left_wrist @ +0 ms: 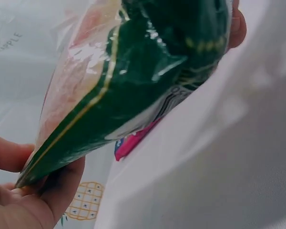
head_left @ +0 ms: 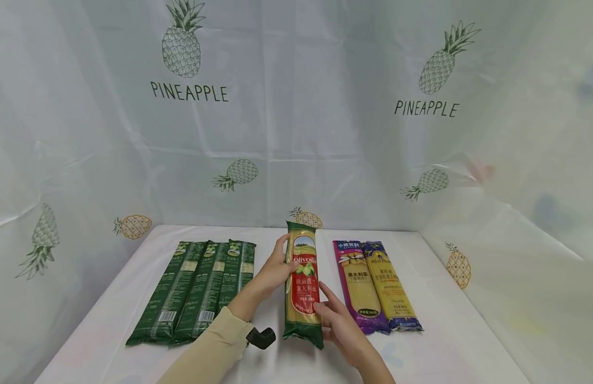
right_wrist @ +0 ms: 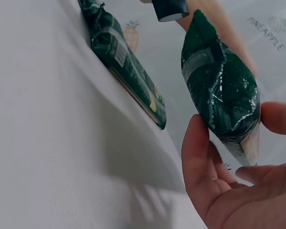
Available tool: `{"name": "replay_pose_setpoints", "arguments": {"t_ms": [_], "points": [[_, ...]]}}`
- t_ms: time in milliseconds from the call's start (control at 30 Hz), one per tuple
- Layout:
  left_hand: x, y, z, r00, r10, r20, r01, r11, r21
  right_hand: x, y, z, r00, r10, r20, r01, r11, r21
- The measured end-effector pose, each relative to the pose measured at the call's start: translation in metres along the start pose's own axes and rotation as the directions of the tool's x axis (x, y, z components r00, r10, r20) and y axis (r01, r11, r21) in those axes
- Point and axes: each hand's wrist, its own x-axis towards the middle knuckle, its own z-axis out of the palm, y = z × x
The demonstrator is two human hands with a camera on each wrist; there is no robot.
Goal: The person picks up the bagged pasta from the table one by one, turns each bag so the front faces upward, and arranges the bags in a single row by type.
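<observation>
A spaghetti packet (head_left: pixel 304 282) with a red and gold front and green ends is held up over the middle of the table. My left hand (head_left: pixel 272 273) grips its upper left side, thumb across the front. On the lower right edge, my right hand (head_left: pixel 343 326) holds it between thumb and fingers. The left wrist view has the packet's green end (left_wrist: pixel 148 62) close up, with the left hand (left_wrist: pixel 24 195) pinching an edge. Seen from the right wrist, the packet (right_wrist: pixel 219 90) is tilted and clear of the table, the right hand (right_wrist: pixel 243 191) around its edge.
Three green packets lie side by side on the left, the outermost packet (head_left: pixel 167 293) nearest the table's left edge. A purple packet (head_left: pixel 360 288) and a yellow packet (head_left: pixel 391 285) lie together on the right. A pineapple-printed curtain (head_left: pixel 296 128) hangs behind the white table (head_left: pixel 450 320).
</observation>
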Motion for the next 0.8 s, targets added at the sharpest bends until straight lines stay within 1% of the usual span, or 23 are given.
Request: {"name": "replay_pose_setpoints", "arguments": {"t_ms": [100,267,367,467,533,633,733,800], "points": [[0.000,-0.001,0.001,1.000,-0.014,0.023,0.014,1.000,-0.006,0.001,0.002,-0.003,1.000,-0.024,0.000,0.024,0.999,-0.028],[0.000,-0.002,0.004,0.999,-0.045,0.030,0.044,0.998,0.041,0.001,0.005,-0.005,0.995,-0.073,-0.064,0.067,0.994,-0.090],[0.000,-0.003,0.005,0.998,-0.056,0.026,0.053,0.993,0.105,0.001,0.005,-0.004,0.992,-0.087,-0.092,0.077,0.991,-0.109],[0.001,-0.004,0.006,0.999,-0.045,0.028,0.039,0.983,0.179,0.001,0.004,-0.005,0.987,-0.101,-0.124,0.083,0.986,-0.142],[0.002,-0.005,0.007,0.999,-0.033,0.027,0.027,0.978,0.209,0.000,0.002,-0.006,0.984,-0.111,-0.141,0.087,0.982,-0.170],[0.005,-0.006,0.008,0.999,-0.025,0.022,0.020,0.978,0.205,0.000,-0.001,-0.010,0.980,-0.128,-0.151,0.093,0.971,-0.218],[0.011,-0.006,0.009,1.000,-0.025,0.014,0.023,0.987,0.159,0.000,-0.005,-0.016,0.978,-0.143,-0.154,0.098,0.958,-0.269],[0.018,-0.005,0.012,1.000,-0.029,0.007,0.028,0.992,0.126,0.001,-0.008,-0.021,0.974,-0.160,-0.161,0.101,0.940,-0.325]]}}
